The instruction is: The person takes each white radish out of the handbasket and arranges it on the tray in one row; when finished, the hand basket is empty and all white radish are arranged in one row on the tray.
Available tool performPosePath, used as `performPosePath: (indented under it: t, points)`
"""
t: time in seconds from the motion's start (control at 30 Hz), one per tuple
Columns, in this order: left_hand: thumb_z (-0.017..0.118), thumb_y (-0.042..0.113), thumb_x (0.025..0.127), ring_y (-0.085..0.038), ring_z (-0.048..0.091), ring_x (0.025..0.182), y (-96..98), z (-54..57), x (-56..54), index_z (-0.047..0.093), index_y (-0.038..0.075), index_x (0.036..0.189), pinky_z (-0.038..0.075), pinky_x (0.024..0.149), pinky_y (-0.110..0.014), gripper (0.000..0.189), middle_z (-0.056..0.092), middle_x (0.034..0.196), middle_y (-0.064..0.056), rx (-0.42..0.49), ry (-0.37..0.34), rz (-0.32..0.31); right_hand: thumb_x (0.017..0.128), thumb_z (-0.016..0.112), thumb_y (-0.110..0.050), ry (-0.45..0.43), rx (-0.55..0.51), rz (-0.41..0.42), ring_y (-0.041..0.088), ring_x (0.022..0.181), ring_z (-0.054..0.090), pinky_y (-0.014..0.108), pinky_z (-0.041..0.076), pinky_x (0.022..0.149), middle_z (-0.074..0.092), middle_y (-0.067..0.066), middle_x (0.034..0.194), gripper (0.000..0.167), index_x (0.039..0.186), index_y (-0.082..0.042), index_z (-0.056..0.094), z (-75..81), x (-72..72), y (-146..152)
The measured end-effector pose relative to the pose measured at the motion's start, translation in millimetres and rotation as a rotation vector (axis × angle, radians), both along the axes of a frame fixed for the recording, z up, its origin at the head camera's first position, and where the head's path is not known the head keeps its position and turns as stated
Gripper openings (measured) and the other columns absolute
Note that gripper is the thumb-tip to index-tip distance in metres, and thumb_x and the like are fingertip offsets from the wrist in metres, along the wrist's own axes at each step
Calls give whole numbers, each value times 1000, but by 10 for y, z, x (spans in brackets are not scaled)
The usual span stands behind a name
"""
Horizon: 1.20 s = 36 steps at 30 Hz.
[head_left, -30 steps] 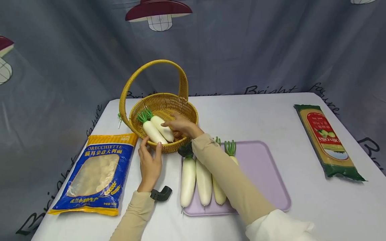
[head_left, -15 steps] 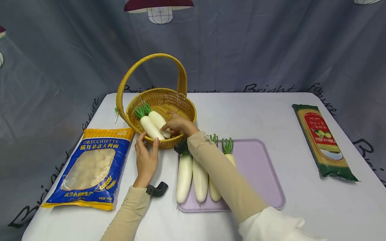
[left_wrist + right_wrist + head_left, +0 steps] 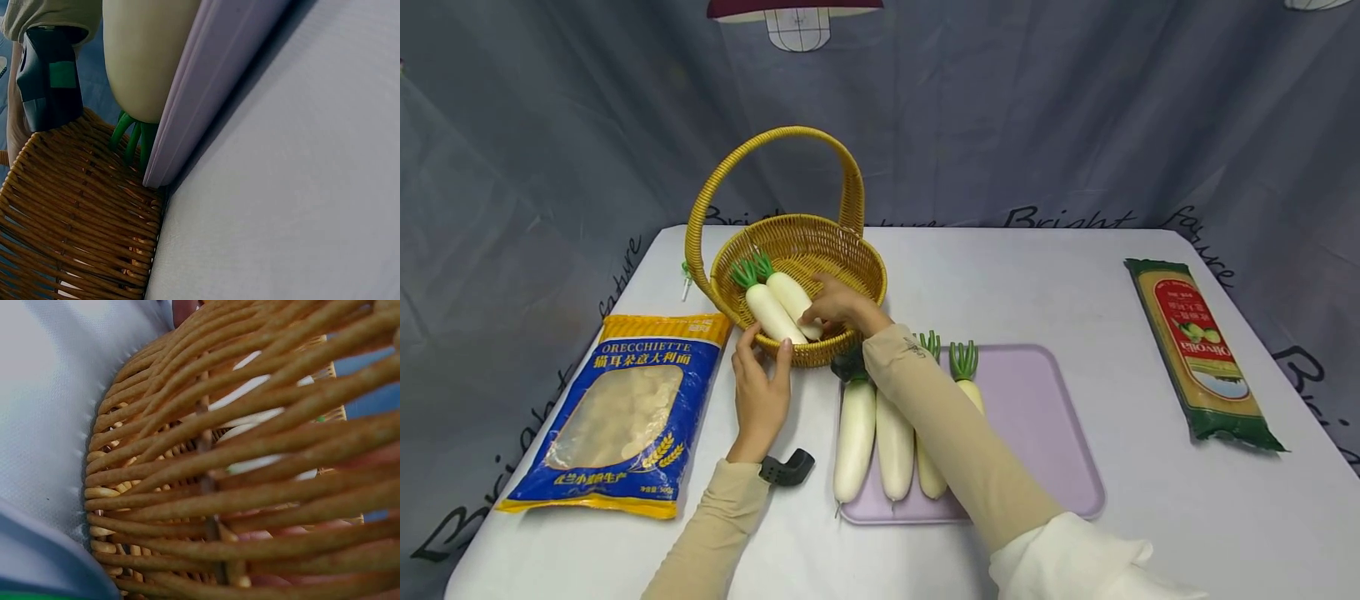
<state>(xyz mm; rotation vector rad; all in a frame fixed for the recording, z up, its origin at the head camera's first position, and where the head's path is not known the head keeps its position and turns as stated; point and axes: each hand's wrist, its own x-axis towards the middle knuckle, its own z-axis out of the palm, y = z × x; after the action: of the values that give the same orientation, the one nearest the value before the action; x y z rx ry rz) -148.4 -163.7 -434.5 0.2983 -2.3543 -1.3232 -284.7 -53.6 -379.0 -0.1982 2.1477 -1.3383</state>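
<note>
In the head view, a yellow wicker basket (image 3: 868, 287) with a tall handle holds two white radishes (image 3: 772, 315) with green tops, lying side by side. My left hand (image 3: 762, 392) is at the near left side of the basket, thumb and fingers spread, fingertips at the rim. My right hand (image 3: 842, 304) reaches over the near right rim into the basket, thumb at the lower end of the right radish, the other fingers extended and partly hidden. The right wrist view shows the woven wall (image 3: 206, 450) up close, with pale shapes and fingers behind the gaps.
A purple tray (image 3: 1022, 417) bearing several longer white radishes (image 3: 855, 442) lies under my right forearm. To the left is a blue pasta bag (image 3: 617, 408), with a small green-topped item (image 3: 687, 282) behind it. A green and gold packet (image 3: 1202, 350) lies far right.
The head view has tilted, so everything sits slightly higher and further left in it. Both hands keep nearly the same places at the basket, and the radishes stay put.
</note>
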Motion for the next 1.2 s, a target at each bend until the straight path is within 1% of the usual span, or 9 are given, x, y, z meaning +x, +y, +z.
performPosePath:
  t: [0.17, 0.37, 0.47, 0.6, 0.77, 0.9, 1.0, 1.1, 1.2]
  points:
    - [47, 47, 90, -31, 45, 114, -6, 12, -4, 29, 22, 135, 39, 94, -44, 55, 37, 129, -18, -6, 4, 3, 77, 67, -3, -36, -22, 16, 15, 70, 55, 29, 53, 66, 44, 15, 131, 85, 144, -17, 17, 35, -3, 12]
    - [47, 46, 90, -33, 45, 114, -35, 22, -5, 29, 20, 135, 39, 91, -47, 55, 37, 129, -19, -7, 6, 9, 81, 61, -5, -79, -52, 69, 15, 63, 53, 35, 52, 69, 46, 15, 125, 83, 146, -24, 14, 70, -6, 11]
    - [48, 45, 90, -33, 45, 115, -41, 17, 4, 29, 20, 135, 40, 91, -48, 55, 36, 130, -19, -3, -4, 7, 81, 60, -5, -101, -66, 84, 15, 62, 52, 37, 52, 69, 43, 14, 128, 83, 146, -27, 13, 76, -4, 14]
    - [48, 46, 90, -34, 45, 115, -29, 16, 5, 29, 21, 136, 39, 92, -48, 56, 36, 131, -19, 1, -3, -2, 81, 59, -5, -99, -72, 81, 15, 65, 52, 34, 51, 67, 38, 13, 133, 83, 145, -28, 13, 86, 6, 42]
    - [47, 47, 90, -34, 45, 114, -7, 21, -1, 29, 21, 136, 40, 91, -48, 56, 37, 130, -19, 0, -4, -6, 80, 58, -4, -100, -86, 76, 15, 70, 53, 30, 51, 64, 34, 11, 137, 81, 145, -30, 16, 95, 3, 83]
    - [48, 46, 90, -33, 46, 113, -8, 17, -4, 29, 21, 135, 40, 91, -46, 55, 38, 128, -19, -1, 4, 0, 80, 58, -4, -97, -102, 99, 13, 62, 49, 28, 49, 58, 42, 12, 125, 80, 144, -30, 17, 82, -14, 84]
    - [48, 46, 90, -33, 47, 111, -18, 10, 2, 30, 22, 135, 41, 90, -46, 54, 38, 127, -19, -7, 3, 6, 81, 57, -5, -99, -114, 118, 13, 60, 49, 28, 48, 57, 46, 11, 117, 76, 144, -30, 21, 75, -20, 71]
    - [48, 46, 90, -32, 47, 112, -22, 8, 7, 29, 23, 135, 40, 91, -46, 54, 38, 128, -19, -5, -1, 7, 82, 56, -6, -106, -121, 124, 14, 62, 53, 30, 49, 58, 47, 12, 119, 70, 141, -30, 27, 80, -15, 69]
    - [49, 46, 90, -32, 46, 112, -14, 14, 5, 30, 22, 135, 40, 91, -45, 54, 38, 128, -19, -4, 2, 4, 83, 55, -7, -127, -126, 134, 15, 64, 54, 31, 48, 58, 44, 12, 128, 66, 140, -32, 31, 98, -10, 87]
